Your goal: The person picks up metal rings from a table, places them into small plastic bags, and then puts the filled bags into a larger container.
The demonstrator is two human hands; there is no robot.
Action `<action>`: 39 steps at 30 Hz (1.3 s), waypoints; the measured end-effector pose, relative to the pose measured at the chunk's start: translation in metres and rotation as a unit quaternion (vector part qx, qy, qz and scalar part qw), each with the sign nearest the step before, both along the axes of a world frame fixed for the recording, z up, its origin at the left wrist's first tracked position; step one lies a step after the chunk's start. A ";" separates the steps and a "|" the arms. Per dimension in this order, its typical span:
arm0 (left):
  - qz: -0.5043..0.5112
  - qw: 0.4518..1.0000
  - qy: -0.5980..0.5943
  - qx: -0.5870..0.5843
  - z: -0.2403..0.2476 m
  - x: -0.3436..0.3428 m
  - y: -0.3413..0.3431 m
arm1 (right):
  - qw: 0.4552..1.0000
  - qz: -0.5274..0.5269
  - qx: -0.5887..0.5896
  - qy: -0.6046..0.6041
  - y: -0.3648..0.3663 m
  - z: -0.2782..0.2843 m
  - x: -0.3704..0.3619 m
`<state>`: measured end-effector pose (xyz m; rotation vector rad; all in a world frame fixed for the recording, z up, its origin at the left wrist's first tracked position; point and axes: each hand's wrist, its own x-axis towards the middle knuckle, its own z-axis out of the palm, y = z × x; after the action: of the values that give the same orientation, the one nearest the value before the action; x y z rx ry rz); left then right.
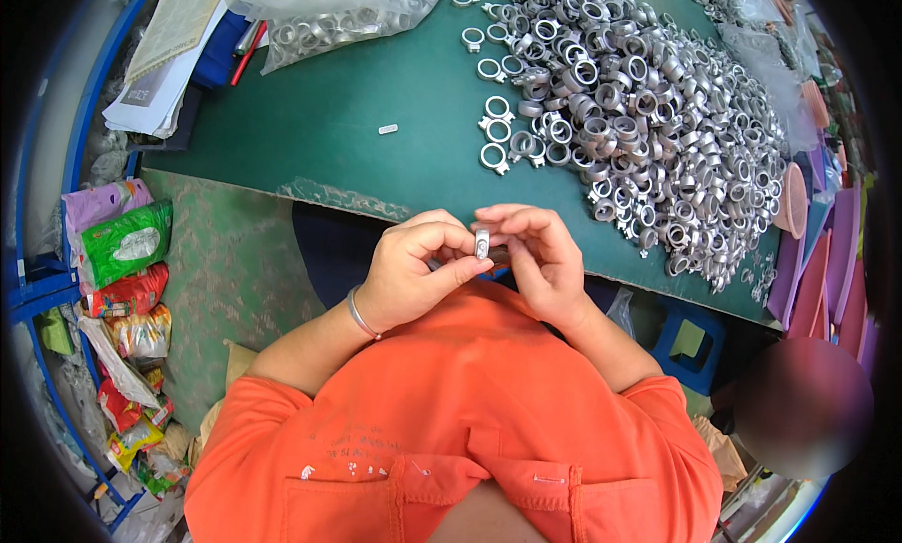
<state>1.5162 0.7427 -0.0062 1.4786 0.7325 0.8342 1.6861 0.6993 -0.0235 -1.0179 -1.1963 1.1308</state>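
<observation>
Both my hands meet just off the near edge of the green table [282, 120], above my orange shirt. My left hand [399, 271] is closed, pinching a small silver metal ring clamp [482, 244] between thumb and fingertips. Beside it, my right hand [550, 266] has its fingers curled and thumb bent in towards the same piece; whether it grips that piece or another is hidden. A large heap of similar silver ring clamps [648, 120] covers the right of the table, with several loose ones along its left side. One small flat silver piece [388, 129] lies alone on the tabletop.
A clear plastic bag of rings [348, 31] rests at the back, near papers [164, 64] and a red pen [248, 54]. Pink baskets [794, 200] and purple bins [836, 261] line the right. A blue stool [686, 346] stands below the table; packets [127, 242] fill the left shelf.
</observation>
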 end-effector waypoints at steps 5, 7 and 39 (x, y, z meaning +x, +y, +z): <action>-0.014 0.997 0.050 0.062 0.006 -0.002 -0.001 | 0.974 0.087 -0.179 0.107 0.004 0.014 0.007; -0.035 0.995 0.068 0.061 0.006 -0.004 -0.003 | 0.971 0.134 -0.150 0.128 0.004 0.009 0.009; 0.020 0.980 -0.004 -0.197 -0.006 -0.004 -0.002 | 0.920 0.047 0.171 -0.349 0.037 0.013 0.023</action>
<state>1.5119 0.7407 -0.0126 1.1080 0.8682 0.6779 1.7087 0.7365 -0.0103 -1.1290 -1.9495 0.5860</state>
